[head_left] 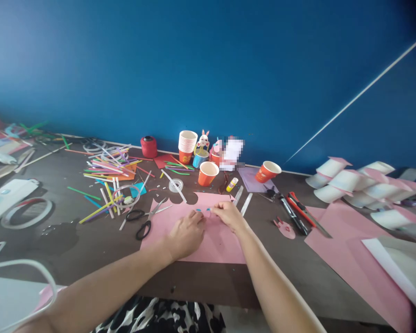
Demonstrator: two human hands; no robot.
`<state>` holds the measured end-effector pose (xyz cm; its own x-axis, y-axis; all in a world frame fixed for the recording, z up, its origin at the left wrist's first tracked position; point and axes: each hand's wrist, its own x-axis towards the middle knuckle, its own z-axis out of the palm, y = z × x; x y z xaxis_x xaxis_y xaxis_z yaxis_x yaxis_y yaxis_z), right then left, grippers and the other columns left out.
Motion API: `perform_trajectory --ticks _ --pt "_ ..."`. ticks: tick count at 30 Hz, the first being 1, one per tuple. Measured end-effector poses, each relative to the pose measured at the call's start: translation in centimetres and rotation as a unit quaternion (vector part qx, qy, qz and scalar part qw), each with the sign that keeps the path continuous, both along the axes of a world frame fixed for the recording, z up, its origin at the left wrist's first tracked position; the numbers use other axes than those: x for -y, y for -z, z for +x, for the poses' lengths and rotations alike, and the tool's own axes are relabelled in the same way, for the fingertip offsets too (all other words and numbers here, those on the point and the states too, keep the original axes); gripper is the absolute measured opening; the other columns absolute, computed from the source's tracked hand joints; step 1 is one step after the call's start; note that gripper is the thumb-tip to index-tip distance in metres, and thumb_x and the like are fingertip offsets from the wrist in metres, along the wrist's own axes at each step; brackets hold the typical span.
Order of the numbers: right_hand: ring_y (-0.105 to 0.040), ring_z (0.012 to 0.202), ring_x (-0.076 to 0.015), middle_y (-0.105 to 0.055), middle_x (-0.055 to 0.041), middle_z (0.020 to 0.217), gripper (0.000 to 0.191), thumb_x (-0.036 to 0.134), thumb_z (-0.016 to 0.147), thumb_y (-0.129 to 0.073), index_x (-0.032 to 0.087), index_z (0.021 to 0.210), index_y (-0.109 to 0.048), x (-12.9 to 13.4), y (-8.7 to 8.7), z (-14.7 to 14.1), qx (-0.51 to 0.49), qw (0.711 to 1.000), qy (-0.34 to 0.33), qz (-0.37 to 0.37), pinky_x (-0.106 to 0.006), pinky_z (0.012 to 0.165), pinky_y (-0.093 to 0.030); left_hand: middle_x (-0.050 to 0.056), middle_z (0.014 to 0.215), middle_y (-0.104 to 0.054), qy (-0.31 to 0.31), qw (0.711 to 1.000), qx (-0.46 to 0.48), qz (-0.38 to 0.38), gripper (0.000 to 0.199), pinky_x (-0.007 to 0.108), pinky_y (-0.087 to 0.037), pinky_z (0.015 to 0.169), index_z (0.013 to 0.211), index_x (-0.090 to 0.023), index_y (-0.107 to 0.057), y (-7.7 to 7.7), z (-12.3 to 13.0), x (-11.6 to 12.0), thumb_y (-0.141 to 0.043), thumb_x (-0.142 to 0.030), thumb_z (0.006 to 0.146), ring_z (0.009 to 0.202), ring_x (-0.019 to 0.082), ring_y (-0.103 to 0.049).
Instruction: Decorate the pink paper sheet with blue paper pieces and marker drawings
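Note:
A pink sheet (pixel 194 252) with a scalloped cut in its top edge lies on the dark table in front of me. My left hand (pixel 189 232) rests on it with fingers curled and pressed down; what lies under them is hidden. Just to the right, my right hand (pixel 227 216) pinches something small near a blue spot, too small to make out. Black-handled scissors (pixel 143 222) lie open over the sheet's left edge. A roll of clear tape (pixel 175 185) sits beyond the sheet, beside a white strip.
Colored straws (pixel 111 169) are heaped at the left. Behind stand stacked paper cups (pixel 187 145), an orange cup (pixel 208 174) and a rabbit figure (pixel 203 141). A glue stick (pixel 232 184), cutter (pixel 301 209) and pink rabbit cutout (pixel 284 229) lie right, before several white cups (pixel 346 180).

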<state>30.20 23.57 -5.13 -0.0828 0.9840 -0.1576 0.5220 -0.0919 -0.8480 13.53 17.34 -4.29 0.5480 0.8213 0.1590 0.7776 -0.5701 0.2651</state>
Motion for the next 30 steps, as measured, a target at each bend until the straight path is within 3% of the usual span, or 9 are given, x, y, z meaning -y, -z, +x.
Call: perform_trajectory --ticks 6,14,30 --pt "-0.028 0.041 -0.0057 -0.033 0.0072 0.041 0.025 0.031 0.062 -0.055 0.017 0.045 -0.043 -0.3 0.5 -0.1 0.009 1.0 0.004 -0.001 -0.02 0.04 -0.023 0.012 0.112 -0.052 0.013 0.999 -0.038 0.01 0.036 0.04 -0.039 0.089 0.115 -0.014 -0.048 0.0 0.5 0.2 -0.044 -0.031 0.084 0.108 0.026 -0.043" --pt "-0.041 0.047 -0.0091 -0.044 0.0038 0.043 0.02 0.03 0.059 -0.055 0.015 0.045 -0.05 -0.8 1.5 -0.2 0.059 0.998 0.023 0.016 -0.02 0.045 -0.029 0.014 0.116 -0.05 0.035 0.999 -0.038 0.008 0.042 0.038 -0.036 0.091 0.119 -0.01 -0.044 0.6 0.6 0.1 -0.043 -0.031 0.083 0.114 0.027 -0.04" --pt "-0.036 0.042 -0.0077 -0.035 0.0054 0.038 0.026 0.03 0.057 -0.055 0.018 0.039 -0.041 -1.1 1.5 -0.5 0.106 0.993 0.038 0.016 -0.02 0.039 -0.023 0.014 0.121 -0.048 0.032 0.998 -0.053 0.016 0.047 0.041 -0.031 0.092 0.126 -0.012 -0.038 0.6 0.8 0.2 -0.041 -0.034 0.084 0.115 0.028 -0.039"
